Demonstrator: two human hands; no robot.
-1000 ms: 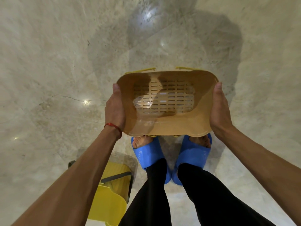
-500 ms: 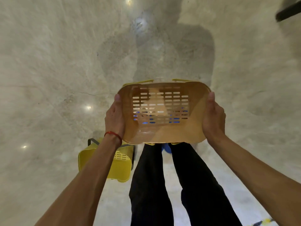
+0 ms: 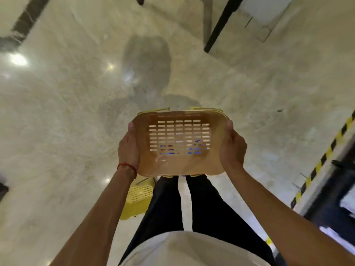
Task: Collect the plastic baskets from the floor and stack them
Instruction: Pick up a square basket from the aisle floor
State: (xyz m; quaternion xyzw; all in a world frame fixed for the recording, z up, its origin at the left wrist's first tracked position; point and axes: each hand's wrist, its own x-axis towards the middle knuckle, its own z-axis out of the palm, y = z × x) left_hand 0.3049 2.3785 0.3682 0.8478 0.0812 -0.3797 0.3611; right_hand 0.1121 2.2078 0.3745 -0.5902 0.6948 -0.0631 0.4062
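We count two baskets and two hands. Furthest left, one red thread (image 3: 126, 167) circles the left wrist. The left hand (image 3: 128, 148) grips the left wall of the tan basket (image 3: 180, 166), thumb laid along the side, fingers out of sight beneath. Lower down, one yellow basket (image 3: 137, 200) sits on the marble floor (image 3: 57, 131), just beside the left trouser leg (image 3: 163, 208). The tan basket is held in the air in front of the body, and blue slippers (image 3: 166, 151) show through its slotted bottom. The right hand (image 3: 233, 148) clasps its right wall the same way. Far right, one black-and-yellow striped tape (image 3: 326, 156) crosses the floor.
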